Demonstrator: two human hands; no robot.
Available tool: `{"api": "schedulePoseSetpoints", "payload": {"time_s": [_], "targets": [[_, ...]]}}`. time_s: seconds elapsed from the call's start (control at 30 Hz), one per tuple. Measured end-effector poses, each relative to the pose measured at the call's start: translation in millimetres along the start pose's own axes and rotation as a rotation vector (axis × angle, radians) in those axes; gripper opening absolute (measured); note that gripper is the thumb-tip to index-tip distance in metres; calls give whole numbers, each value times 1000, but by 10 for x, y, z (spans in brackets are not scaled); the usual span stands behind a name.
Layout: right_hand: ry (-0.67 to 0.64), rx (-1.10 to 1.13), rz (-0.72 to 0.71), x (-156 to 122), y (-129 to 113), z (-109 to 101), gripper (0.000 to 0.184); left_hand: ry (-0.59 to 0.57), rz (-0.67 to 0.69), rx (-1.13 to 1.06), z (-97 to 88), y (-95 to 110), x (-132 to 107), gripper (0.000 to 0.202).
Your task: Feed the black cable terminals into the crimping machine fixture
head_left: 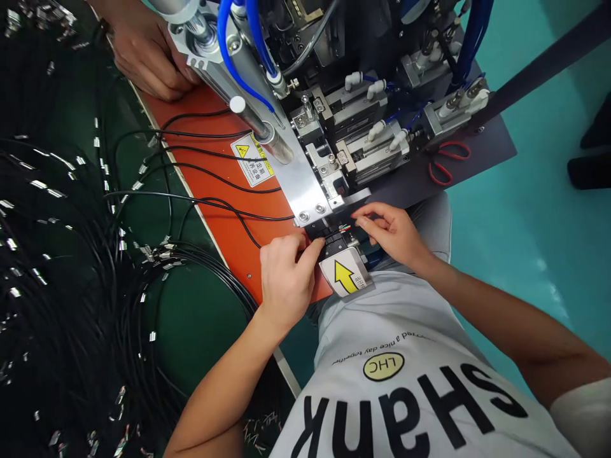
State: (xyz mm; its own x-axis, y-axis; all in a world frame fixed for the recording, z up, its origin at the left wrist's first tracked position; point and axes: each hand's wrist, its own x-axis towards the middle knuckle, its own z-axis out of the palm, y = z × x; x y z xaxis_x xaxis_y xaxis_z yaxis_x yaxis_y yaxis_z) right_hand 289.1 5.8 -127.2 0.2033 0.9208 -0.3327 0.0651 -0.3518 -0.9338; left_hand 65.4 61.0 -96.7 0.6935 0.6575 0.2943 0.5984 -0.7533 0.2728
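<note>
- The left hand (285, 278) was closed in a pinch on a thin black cable (238, 219) at the front edge of the orange mat (214, 165), pressing it against the small black fixture (334, 243) beneath the machine head.
- The right hand (392, 230) was pinching the cable's stripped end, where fine coloured wires (344, 227) showed just right of the fixture.
- Judged by its looping lie across the mat, the cable was light and limp; it should be held close to the end, by the jacket, or it would sag.
- The exposed wires looked fragile and easily bent; a fingertip grip seemed right.
- A yellow arrow label (344, 275) sat at the fixture's near side.
- Bundled black cables (71, 286) with metal ends lay on the green surface, left.
- Another person's hand (147, 51) rested at the mat's far corner.
- Red-handled scissors (446, 162) lay on the grey plate, right.
</note>
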Motion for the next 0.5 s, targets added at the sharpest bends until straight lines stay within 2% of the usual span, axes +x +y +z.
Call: {"api": "schedulePoseSetpoints", "payload": {"time_s": [0.07, 0.13, 0.27, 0.4, 0.5], "targets": [[-110, 142, 117, 70, -12, 7, 25, -22, 7, -45, 17, 1, -33, 30], [-166, 189, 172, 115, -50, 20, 29, -45, -16, -120, 38, -7, -65, 32], [-198, 190, 193, 134, -138, 39, 23, -46, -78, -212, 56, -28, -81, 26], [-169, 196, 151, 113, -150, 63, 18, -34, -78, -209, 44, -34, -65, 22], [-173, 275, 218, 97, -122, 90, 23, -29, -76, -202, 32, -25, -62, 20]]}}
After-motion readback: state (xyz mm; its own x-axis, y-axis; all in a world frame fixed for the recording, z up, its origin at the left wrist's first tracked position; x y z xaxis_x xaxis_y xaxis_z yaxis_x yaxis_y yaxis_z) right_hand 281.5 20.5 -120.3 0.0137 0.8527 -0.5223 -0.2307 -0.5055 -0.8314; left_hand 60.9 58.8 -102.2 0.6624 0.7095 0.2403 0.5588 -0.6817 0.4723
